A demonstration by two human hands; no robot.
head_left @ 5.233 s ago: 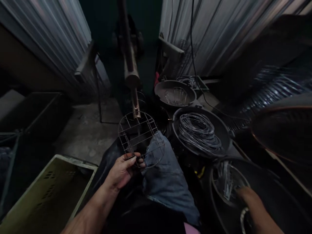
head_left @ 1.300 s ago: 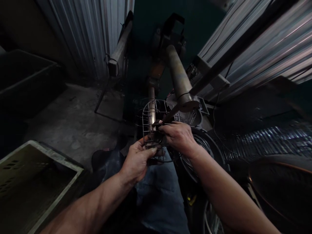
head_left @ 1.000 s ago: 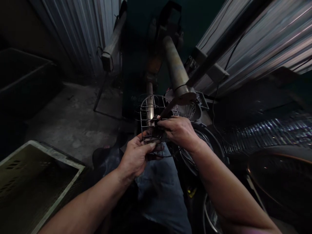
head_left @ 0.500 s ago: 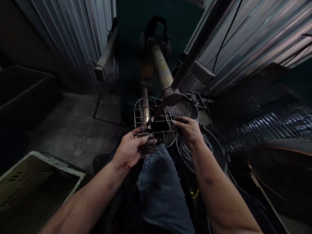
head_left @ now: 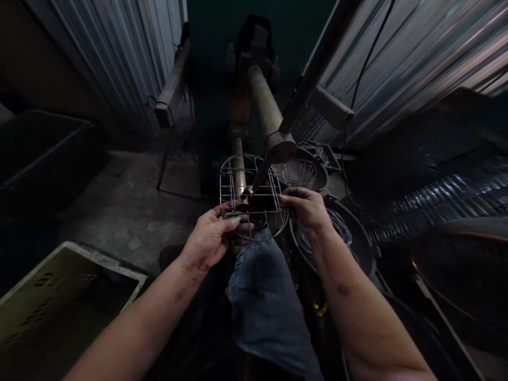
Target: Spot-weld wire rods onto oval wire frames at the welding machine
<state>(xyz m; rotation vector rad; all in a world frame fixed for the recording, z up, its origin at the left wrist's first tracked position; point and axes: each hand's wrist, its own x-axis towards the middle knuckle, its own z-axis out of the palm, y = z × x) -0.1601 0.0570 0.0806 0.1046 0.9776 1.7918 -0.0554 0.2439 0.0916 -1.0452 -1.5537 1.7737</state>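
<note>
Both hands are on the rounded wire frame (head_left: 264, 195), up in front of the denim-covered leg (head_left: 268, 296), and here's how the grip stands. The left hand (head_left: 212, 235) has it at the near left edge, thumb on top, fingers curled beneath. Over on the far side, the right hand (head_left: 307, 209) pinches the right edge between thumb and forefinger.

Now the key spot: a small bright glow (head_left: 251, 191) right at the tip of the slanting rod (head_left: 262, 172), close to the end of the upright brass-coloured rod (head_left: 239, 169). It sits between the hands, beyond the left fingertips and leftward of the right ones; which hand is nearer is too close to call. The frame's long wires run left to right, hand to hand, across that tip. Whether its outline is longer one way, the tilt hides. Off to the right, coiled wire (head_left: 337, 227) lies in a dark pan (head_left: 372, 259).
</note>
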